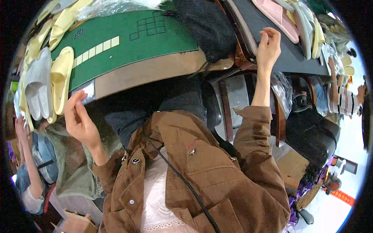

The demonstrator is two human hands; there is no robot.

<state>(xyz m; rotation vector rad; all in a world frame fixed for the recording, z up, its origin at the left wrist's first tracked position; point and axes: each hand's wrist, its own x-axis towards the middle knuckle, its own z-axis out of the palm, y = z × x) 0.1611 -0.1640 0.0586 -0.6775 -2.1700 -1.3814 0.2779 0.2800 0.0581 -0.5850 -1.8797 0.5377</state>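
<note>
My left hand [82, 123] is raised at the near left edge of the table, its fingers loosely stretched and nothing seen in them. Just beyond its fingertips are a yellow slipper [62, 83] and a ribbed grey slipper [37, 85], both on the table's left side. Over the dark right-hand tabletop [299, 62] hovers my right hand [269, 50], fingers loosely bent, with no object visible in it. A pink slipper [276, 17] lies beyond that hand, beside grey and yellow ones [306, 31].
A green mat [155, 44] with a row of pale squares [97, 49] covers the left table. Black mesh fabric [206, 29] hangs between the tables. Clear plastic [116, 8] lies at the back. Other people work at far left [29, 174] and far right [345, 99].
</note>
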